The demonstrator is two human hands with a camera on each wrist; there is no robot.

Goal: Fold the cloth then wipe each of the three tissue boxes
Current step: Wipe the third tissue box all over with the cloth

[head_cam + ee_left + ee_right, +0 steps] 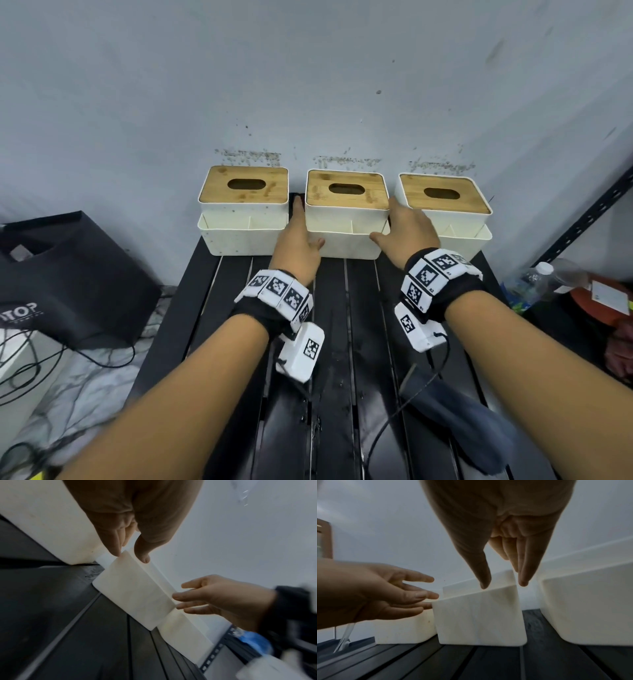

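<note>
- Head view: we see the left hand [297, 240] and right hand [407, 228] flanking the middle tissue box [346, 219], fingers extended, holding nothing.
- The left box [244, 209] lies outboard of the left hand and the right box [445, 205] outboard of the right hand.
- Only this view shows the dark cloth [455, 421], lying on the bench [342, 394] under the right forearm, and the wooden lids.
- Wrist views: we see straight fingers [523, 580] just above the box's front rim; contact cannot be told.

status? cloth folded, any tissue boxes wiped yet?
Done: nothing confirmable. The dark blue cloth lies bunched on the black slatted table, held by neither hand. In hand: left hand and right hand flank the middle tissue box, fingers straight. Left: folding and wiping, apparently.
</note>
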